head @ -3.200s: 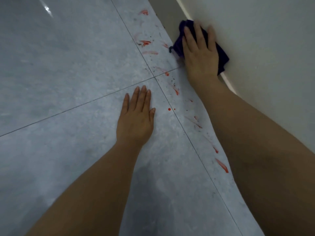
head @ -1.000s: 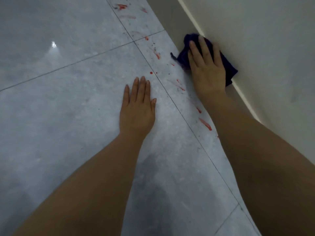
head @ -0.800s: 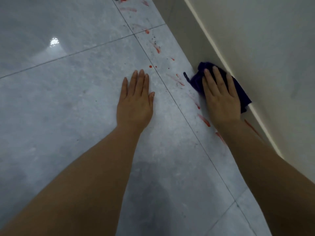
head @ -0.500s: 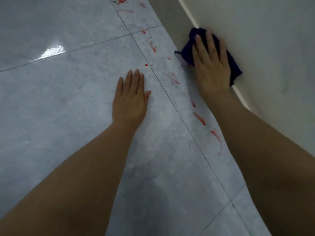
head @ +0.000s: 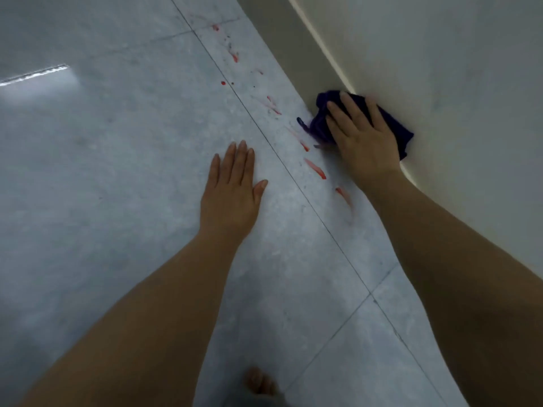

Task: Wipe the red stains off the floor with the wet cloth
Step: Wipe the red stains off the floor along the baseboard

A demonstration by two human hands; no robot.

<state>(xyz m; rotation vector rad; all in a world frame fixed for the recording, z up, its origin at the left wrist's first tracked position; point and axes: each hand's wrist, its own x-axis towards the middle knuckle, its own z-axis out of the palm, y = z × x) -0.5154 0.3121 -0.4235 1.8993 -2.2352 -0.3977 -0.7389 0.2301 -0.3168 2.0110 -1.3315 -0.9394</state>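
A dark purple cloth point(head: 320, 124) lies on the grey tiled floor point(head: 117, 171) against the base of the wall. My right hand point(head: 363, 139) presses flat on top of it, fingers spread over the fabric. Red stains point(head: 316, 168) run in a line of streaks and dots along the narrow tile strip beside the wall, just left of the cloth and further away up to a far smear point(head: 216, 27). My left hand point(head: 232, 189) rests palm down on the floor, left of the tile joint, holding nothing.
A pale wall point(head: 440, 69) with a light skirting edge point(head: 320, 45) borders the floor on the right. Bare toes point(head: 258, 383) show at the bottom edge. A bright light reflection point(head: 35, 74) lies on the tiles at the left.
My right hand has slid the cloth back toward me along the wall, after pushing it away a moment before. The left hand stays planted on the floor.
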